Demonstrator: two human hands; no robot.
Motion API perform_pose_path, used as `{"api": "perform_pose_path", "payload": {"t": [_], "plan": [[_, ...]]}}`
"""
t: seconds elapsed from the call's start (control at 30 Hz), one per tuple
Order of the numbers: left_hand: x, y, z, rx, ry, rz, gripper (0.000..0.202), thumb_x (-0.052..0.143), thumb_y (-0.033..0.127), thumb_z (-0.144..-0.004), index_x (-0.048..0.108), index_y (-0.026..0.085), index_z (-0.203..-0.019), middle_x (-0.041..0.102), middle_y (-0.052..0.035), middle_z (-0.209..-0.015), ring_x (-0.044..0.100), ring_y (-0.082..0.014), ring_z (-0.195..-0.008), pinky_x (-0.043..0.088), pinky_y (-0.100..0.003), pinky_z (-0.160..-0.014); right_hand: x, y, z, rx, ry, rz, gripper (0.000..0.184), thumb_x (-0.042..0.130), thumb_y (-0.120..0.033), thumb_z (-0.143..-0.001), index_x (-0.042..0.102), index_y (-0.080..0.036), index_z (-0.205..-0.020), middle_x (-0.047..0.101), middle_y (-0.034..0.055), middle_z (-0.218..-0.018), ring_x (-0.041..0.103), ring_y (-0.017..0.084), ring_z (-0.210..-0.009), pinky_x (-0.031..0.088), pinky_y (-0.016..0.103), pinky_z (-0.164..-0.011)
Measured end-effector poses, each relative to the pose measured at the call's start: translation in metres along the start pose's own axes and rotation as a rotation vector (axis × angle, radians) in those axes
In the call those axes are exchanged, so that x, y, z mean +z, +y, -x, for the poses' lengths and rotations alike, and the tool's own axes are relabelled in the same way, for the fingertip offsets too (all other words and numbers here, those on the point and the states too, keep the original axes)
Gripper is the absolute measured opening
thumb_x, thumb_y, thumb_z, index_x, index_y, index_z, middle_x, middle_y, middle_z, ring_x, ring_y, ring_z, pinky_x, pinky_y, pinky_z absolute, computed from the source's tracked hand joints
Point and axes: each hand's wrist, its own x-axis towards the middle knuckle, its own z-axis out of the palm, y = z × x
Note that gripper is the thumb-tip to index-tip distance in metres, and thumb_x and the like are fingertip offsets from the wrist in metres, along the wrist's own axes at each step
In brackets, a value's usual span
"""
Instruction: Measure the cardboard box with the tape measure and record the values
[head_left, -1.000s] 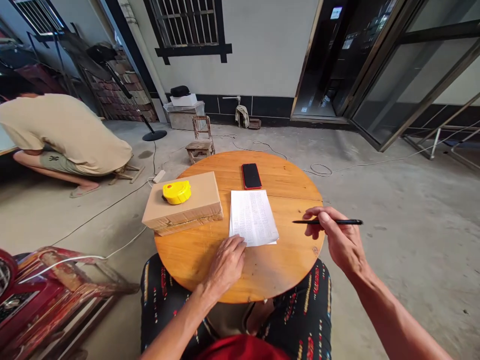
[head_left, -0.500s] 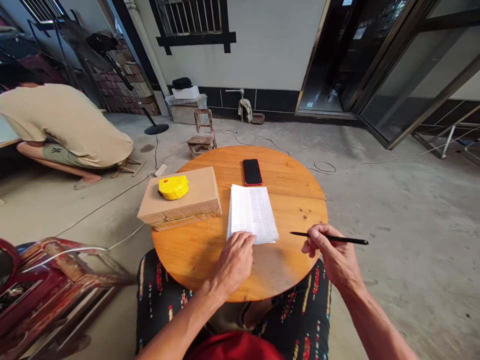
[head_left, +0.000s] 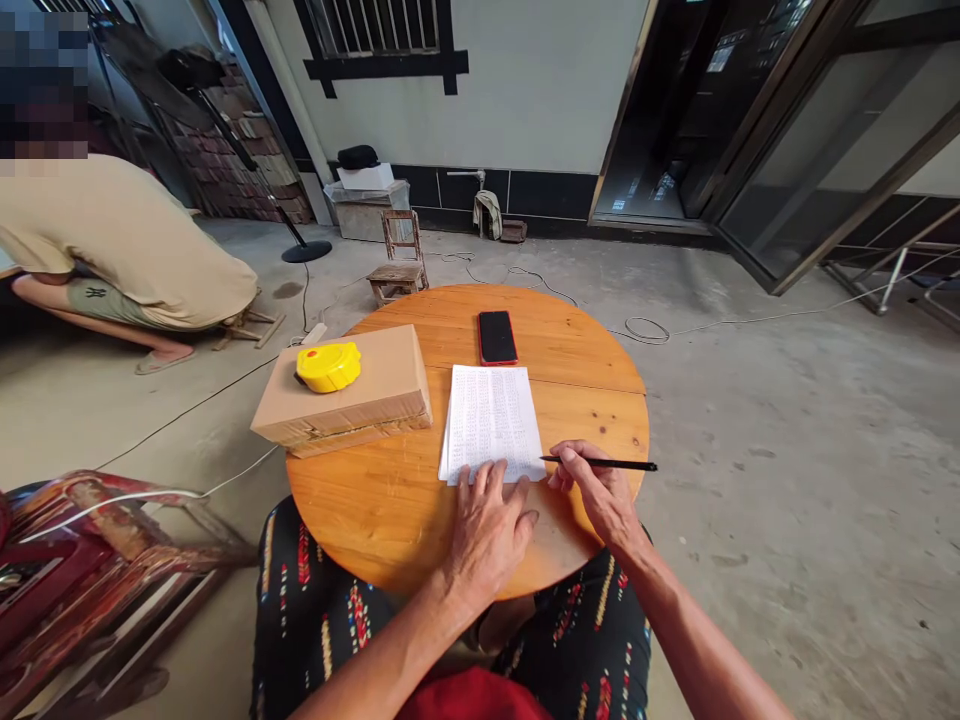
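A small stack of white paper sheets [head_left: 495,410], covered in rows of small print or writing too fine to read, lies on the round wooden table [head_left: 360,510]. My left hand [head_left: 491,525] rests open with its fingertips on the near edge of the sheets. Between the fingers of my right hand [head_left: 596,490] is a slim black pen [head_left: 619,464], its tip pointing left at the lower right edge of the paper. Whether the tip touches the paper I cannot tell. Beyond the sheets lies a phone [head_left: 498,337] with a red case, screen dark.
Left on the table, a cardboard box [head_left: 360,400] carries a yellow tape measure [head_left: 328,367]. A small wooden chair [head_left: 400,262] stands behind the table. At the left a person [head_left: 127,240] crouches on a low stool. Cables [head_left: 645,328] run along the floor.
My right hand has brought the pen left, from beside the paper to its right edge. The fingers of my left hand have spread on the sheets. The view has shifted slightly.
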Motion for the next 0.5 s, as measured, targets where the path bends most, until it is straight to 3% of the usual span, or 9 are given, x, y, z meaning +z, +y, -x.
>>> {"api": "perform_pose_path", "payload": {"t": [0.3, 0.5], "plan": [[0.013, -0.006, 0.008, 0.028, 0.07, 0.045, 0.035, 0.049, 0.026, -0.094, 0.059, 0.021, -0.127, 0.058, -0.0105, -0.133, 0.047, -0.0321, -0.125, 0.028, -0.064, -0.111, 0.02, 0.022, 0.007, -0.072, -0.057, 0.155, 0.026, 0.05, -0.043, -0.093, 0.059, -0.02, -0.087, 0.052, -0.0031, -0.059, 0.049, 0.014, -0.053, 0.042, 0.025, -0.05], [0.014, -0.008, 0.009, 0.016, 0.086, 0.091, 0.032, 0.052, 0.024, -0.091, 0.061, 0.019, -0.122, 0.059, -0.0103, -0.133, 0.047, -0.0318, -0.127, 0.028, -0.063, -0.113, 0.024, 0.029, 0.006, -0.107, -0.009, 0.231, 0.022, 0.05, -0.038, -0.092, 0.06, -0.02, -0.085, 0.059, 0.0009, -0.073, 0.052, 0.015, -0.062, 0.044, 0.025, -0.055]]}}
